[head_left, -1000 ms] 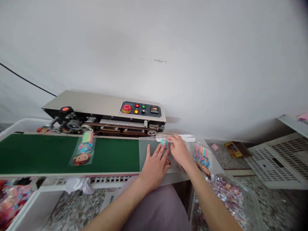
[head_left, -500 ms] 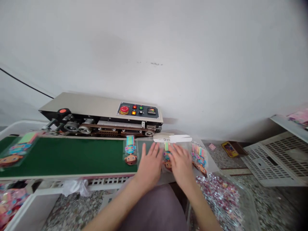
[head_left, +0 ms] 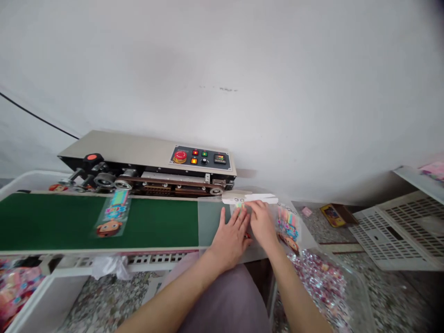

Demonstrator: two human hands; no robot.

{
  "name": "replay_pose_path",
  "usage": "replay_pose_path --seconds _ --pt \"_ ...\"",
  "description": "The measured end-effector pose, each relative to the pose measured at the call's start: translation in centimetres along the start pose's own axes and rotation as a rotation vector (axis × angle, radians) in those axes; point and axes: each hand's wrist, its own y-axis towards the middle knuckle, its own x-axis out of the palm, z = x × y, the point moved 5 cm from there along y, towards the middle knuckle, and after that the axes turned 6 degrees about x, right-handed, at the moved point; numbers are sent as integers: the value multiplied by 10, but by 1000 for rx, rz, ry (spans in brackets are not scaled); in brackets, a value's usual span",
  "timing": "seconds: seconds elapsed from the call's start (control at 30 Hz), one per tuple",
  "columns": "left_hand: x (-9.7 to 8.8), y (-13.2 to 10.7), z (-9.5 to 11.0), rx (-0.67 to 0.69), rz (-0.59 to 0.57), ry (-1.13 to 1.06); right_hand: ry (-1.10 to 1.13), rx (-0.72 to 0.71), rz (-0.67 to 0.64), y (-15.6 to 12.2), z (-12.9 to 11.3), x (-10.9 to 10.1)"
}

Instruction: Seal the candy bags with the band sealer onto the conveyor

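My left hand lies flat with fingers apart over a small clear plastic packet, covering most of it. The packet rests on a translucent sheet at the belt's right end. My right hand is closed, its index finger at the packet's upper edge; its grip is partly hidden. A pile of packets with coloured strips and a cartoon face lies right of it. Another such packet sits on the green belt, its top edge by the rollers of the band sealer.
The sealer's control panel has lit buttons and a red knob. A clear tub of shiny small pieces stands at lower right, near a white slatted crate. Pink packages fill a container at lower left. A white wall stands behind.
The packet near the belt's right end has travelled left, and the leftmost one has left the belt. My left hand has shifted right over the packet; my right hand's fingers have curled at its top.
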Motion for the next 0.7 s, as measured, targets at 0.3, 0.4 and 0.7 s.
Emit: replay_pose_path --seconds 0.3,0.4,0.7 --pt "0 1 1 -35 30 50 38 91 2 32 6 19" --pt "0 1 2 -46 29 51 38 64 -21 34 2 17" --pt "-2 -7 -14 -79 75 16 -298 250 277 -26 69 -45"
